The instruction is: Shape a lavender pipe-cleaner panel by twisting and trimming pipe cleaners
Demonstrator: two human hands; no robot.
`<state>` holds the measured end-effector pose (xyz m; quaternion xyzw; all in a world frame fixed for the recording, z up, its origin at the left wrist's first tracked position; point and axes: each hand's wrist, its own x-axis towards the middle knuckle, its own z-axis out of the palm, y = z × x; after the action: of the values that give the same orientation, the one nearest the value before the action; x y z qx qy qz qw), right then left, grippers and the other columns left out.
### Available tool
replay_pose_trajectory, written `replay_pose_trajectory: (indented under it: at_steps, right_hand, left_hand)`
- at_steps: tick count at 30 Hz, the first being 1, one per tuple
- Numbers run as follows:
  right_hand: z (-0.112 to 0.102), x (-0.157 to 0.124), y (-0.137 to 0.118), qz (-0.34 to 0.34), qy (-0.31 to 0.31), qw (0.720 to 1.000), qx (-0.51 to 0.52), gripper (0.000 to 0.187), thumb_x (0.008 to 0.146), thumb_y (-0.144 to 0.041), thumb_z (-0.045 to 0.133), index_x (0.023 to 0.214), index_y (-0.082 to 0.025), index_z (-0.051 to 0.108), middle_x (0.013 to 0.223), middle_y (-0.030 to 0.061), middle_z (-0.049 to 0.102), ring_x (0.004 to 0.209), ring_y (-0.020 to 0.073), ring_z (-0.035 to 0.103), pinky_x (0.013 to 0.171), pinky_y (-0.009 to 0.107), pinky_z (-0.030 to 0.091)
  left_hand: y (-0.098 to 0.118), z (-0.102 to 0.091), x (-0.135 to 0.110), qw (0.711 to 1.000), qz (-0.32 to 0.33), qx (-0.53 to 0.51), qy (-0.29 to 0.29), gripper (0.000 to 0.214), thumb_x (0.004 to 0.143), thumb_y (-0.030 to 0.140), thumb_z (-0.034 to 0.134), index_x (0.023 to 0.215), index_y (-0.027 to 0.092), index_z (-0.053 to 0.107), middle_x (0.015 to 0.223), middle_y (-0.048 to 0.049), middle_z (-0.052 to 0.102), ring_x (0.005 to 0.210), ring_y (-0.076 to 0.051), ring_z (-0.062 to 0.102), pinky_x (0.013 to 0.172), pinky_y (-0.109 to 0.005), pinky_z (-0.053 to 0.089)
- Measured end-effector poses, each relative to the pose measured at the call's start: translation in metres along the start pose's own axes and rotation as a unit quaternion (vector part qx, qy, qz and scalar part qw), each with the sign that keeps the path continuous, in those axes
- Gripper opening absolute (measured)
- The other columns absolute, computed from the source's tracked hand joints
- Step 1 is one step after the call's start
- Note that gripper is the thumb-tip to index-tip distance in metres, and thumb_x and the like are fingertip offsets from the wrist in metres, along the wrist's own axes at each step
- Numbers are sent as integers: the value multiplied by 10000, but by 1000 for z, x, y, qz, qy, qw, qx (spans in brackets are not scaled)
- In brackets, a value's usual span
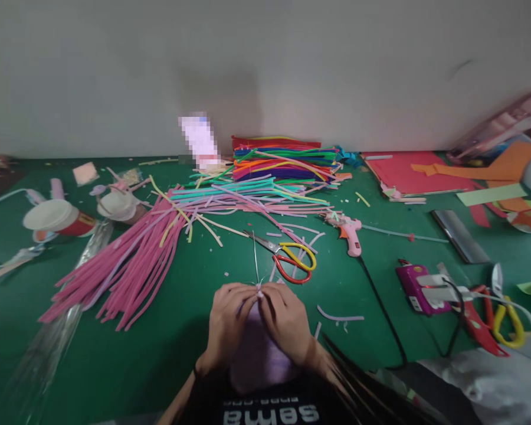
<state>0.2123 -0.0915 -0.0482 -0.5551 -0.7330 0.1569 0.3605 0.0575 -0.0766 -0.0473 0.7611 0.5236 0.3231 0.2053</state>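
Both my hands meet low in the middle of the view, close to my chest. My left hand and my right hand are closed in a pinch on the top of a pale purple fuzzy bundle. A thin wire sticks up from the pinch point. Just beyond my fingers lie scissors with yellow and red handles. A big fan of pink pipe cleaners spreads on the green table to the left.
A stack of coloured pipe cleaners sits by the wall. A pink glue gun with a black cord lies right of centre. Paper cups stand at left. Red and orange paper sheets, a purple tool and more scissors are at right.
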Motion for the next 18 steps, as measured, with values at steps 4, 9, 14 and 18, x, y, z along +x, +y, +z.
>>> replay_pose_trajectory:
  at_steps: [4,9,14,18]
  right_hand:
    - [-4,0,0,14,1,998,63,221,920,-145,466,1085,-197,603,1039,72,686,978,177,628,899,338,514]
    - [-8,2,-3,2,0,996,87,210,879,-191,545,1071,-193,630,1048,75,695,979,194,632,906,363,516]
    - [-13,8,-2,42,6,991,130,202,936,-179,474,1018,-201,657,986,61,711,947,168,649,882,325,524]
    - [-15,11,1,50,-5,987,153,190,940,-187,479,1003,-198,658,971,63,709,920,167,653,851,315,529]
  left_hand:
    - [-1,0,0,1000,9,10,-9,165,912,246,542,948,239,703,948,-9,741,959,-213,611,888,-402,460]
    - [1,0,1,1000,7,10,-4,132,897,225,562,925,227,691,937,-11,740,953,-221,612,871,-406,471]
    - [9,-5,5,999,-20,-24,25,251,855,231,627,1105,215,646,1123,-62,679,1068,-221,591,917,-396,492]
    - [13,-9,10,998,10,-56,9,233,859,214,622,1086,252,661,1173,-60,645,1111,-216,579,943,-391,490]
